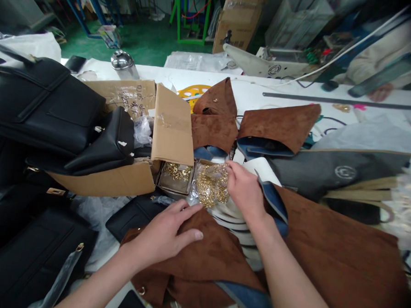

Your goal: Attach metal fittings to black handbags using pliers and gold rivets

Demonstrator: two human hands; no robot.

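My left hand [170, 232] lies with fingers and thumb apart on a brown suede bag piece [217, 249] with a blue lining. My right hand [245, 188] has its fingertips pinched together at the upper right edge of a clear plastic bag of small gold metal fittings [209, 184]. Just left of that bag sits a small open box [171, 184] with more gold fittings inside. Under my right forearm, a larger brown suede piece [331, 252] spreads to the right. Stacked pale curved strips [233, 217] show between the suede pieces.
Black handbags [49, 104] crowd the left, some resting against an open cardboard box [174, 125]. Two more brown suede pieces [279, 125] stand behind my hands. A grey bag [304, 170] lies at right. Across the white table, a person's hand [381, 92] is near a long dark bar [332, 100].
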